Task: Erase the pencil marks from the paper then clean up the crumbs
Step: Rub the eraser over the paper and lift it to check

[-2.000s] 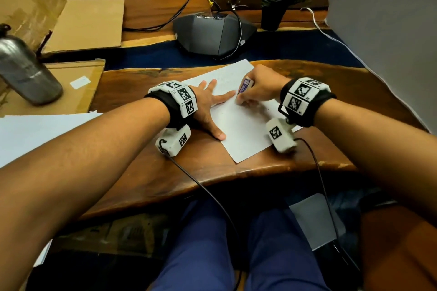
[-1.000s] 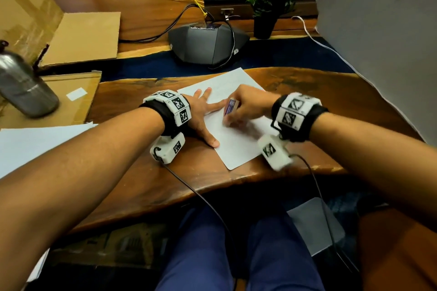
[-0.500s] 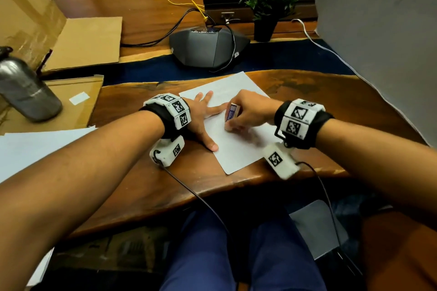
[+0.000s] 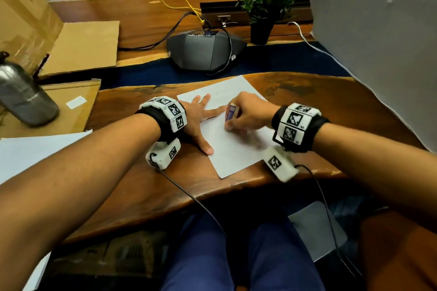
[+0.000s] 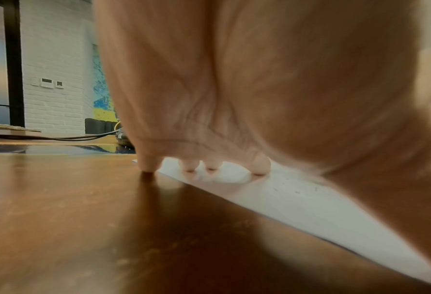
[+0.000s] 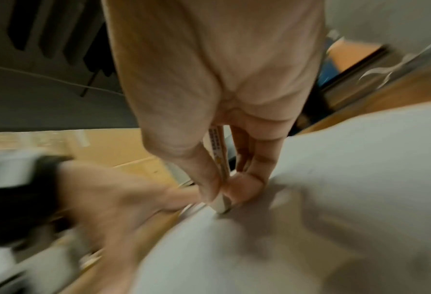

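A white sheet of paper [image 4: 236, 149] lies on the wooden desk [image 4: 132, 186]. My left hand [image 4: 201, 120] is spread flat, fingers pressing the paper's left edge [image 5: 297, 199], the little finger on the wood. My right hand [image 4: 246, 113] pinches a white eraser in a blue-printed sleeve [image 4: 231, 113] between thumb and fingers, its tip pressed on the paper [image 6: 220, 205]. A few small dark crumbs [image 5: 295, 192] lie on the sheet near my left hand. The right wrist view is motion-blurred.
A metal bottle [image 4: 23, 99] lies on cardboard at the left, with more white sheets [image 4: 35, 153] below it. A black conference speaker [image 4: 203, 52] with cables and a potted plant [image 4: 264, 7] stand behind. A grey panel [image 4: 378, 42] rises at the right.
My right hand has rubbed the eraser back and forth across the sheet, ending slightly nearer me and to the left. My left hand has stayed pressed on the paper.
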Demonstrator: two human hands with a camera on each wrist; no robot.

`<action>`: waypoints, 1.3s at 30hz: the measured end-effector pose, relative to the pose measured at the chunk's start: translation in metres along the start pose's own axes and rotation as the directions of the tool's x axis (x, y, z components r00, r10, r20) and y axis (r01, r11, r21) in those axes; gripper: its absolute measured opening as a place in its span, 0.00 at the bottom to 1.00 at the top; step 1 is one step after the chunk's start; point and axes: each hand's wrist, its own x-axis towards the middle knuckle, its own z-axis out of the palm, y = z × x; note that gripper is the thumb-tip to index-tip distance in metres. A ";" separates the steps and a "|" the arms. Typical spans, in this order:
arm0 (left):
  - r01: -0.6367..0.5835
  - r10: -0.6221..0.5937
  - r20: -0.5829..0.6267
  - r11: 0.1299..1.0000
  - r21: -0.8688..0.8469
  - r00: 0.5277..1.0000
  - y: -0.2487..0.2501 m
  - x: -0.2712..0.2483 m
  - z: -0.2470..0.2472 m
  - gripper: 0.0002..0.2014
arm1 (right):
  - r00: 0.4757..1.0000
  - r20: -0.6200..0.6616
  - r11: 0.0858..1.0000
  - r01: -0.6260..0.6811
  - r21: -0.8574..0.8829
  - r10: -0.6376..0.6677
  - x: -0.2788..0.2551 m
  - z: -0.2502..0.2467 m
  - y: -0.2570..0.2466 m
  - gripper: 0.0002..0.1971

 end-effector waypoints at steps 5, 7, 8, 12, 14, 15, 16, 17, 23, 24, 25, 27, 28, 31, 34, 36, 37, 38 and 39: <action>0.001 -0.001 0.003 1.000 0.002 1.000 0.005 -0.001 -0.002 0.69 | 0.991 -0.095 0.992 -0.080 0.102 0.089 0.006 -0.017 0.011 0.12; 0.003 -0.003 0.006 1.000 0.014 1.000 0.002 -0.002 -0.002 0.68 | 0.999 -0.033 1.000 -0.002 0.016 0.002 0.002 -0.005 0.004 0.11; -0.002 0.002 0.012 1.000 0.017 1.000 0.001 -0.003 -0.002 0.68 | 1.000 0.015 1.000 0.026 -0.009 -0.026 -0.002 0.001 0.000 0.11; -0.024 0.024 0.007 1.000 0.010 1.000 0.002 -0.002 -0.003 0.67 | 0.995 -0.053 0.993 -0.077 0.086 0.082 0.006 -0.015 0.008 0.13; -0.016 0.015 0.002 1.000 0.013 1.000 0.001 -0.002 -0.002 0.67 | 0.996 -0.079 0.997 -0.035 0.071 0.041 0.005 -0.011 0.007 0.12; -0.015 0.015 0.006 1.000 0.023 1.000 -0.001 -0.002 -0.001 0.67 | 0.999 -0.042 1.000 0.007 0.025 -0.006 0.001 -0.004 0.003 0.11; -0.019 0.019 0.013 0.999 0.028 1.000 -0.002 -0.001 -0.001 0.68 | 0.999 0.004 1.000 0.032 0.000 -0.032 -0.004 0.002 0.001 0.11; -0.030 0.029 0.020 0.999 0.025 0.999 -0.002 0.000 -0.002 0.68 | 0.999 0.025 0.999 0.035 0.003 -0.035 -0.006 0.002 0.002 0.13; -0.032 0.032 0.023 0.999 0.014 0.999 -0.002 -0.001 -0.003 0.68 | 0.999 -0.040 0.999 0.014 -0.031 -0.015 -0.004 -0.008 0.005 0.11; -0.030 0.030 0.028 1.000 0.009 0.999 -0.002 -0.001 -0.003 0.67 | 0.999 0.004 0.998 0.040 -0.041 -0.039 -0.007 -0.002 0.000 0.12; -0.034 0.033 0.031 0.999 0.002 0.999 -0.003 -0.001 -0.004 0.67 | 0.999 0.019 0.999 0.040 -0.029 -0.040 -0.007 -0.001 0.001 0.13; -0.041 0.041 0.019 0.999 0.002 0.999 0.000 -0.001 -0.004 0.67 | 0.998 -0.041 0.998 -0.053 0.025 0.054 -0.001 -0.013 0.008 0.14; -0.042 0.042 0.013 0.999 0.003 0.999 0.001 0.001 -0.004 0.67 | 0.993 -0.081 0.995 -0.087 0.058 0.091 0.002 -0.018 0.011 0.14; -0.036 0.036 0.017 0.999 0.011 0.999 -0.002 0.001 -0.003 0.68 | 0.999 -0.038 1.000 -0.019 0.020 0.020 0.000 -0.006 0.007 0.13; -0.049 0.049 0.028 0.999 0.000 0.998 -0.002 0.002 -0.003 0.69 | 0.999 0.004 0.997 -0.032 0.065 0.032 -0.003 -0.005 0.010 0.13; -0.040 0.040 0.016 0.999 -0.003 0.999 -0.001 0.002 -0.002 0.69 | 0.990 -0.069 0.985 -0.113 0.129 0.123 0.004 -0.018 0.017 0.11; -0.032 0.032 0.013 0.999 -0.001 0.999 -0.002 0.002 -0.002 0.69 | 0.987 -0.092 0.984 -0.121 0.130 0.133 0.007 -0.020 0.019 0.11; -0.030 0.030 0.013 1.000 0.003 0.999 -0.002 0.001 -0.003 0.69 | 0.986 -0.100 0.985 -0.122 0.121 0.134 0.009 -0.019 0.020 0.11; -0.030 0.030 0.021 1.000 0.007 0.999 -0.001 -0.001 -0.005 0.69 | 0.987 -0.101 0.986 -0.117 0.117 0.129 0.010 -0.017 0.020 0.11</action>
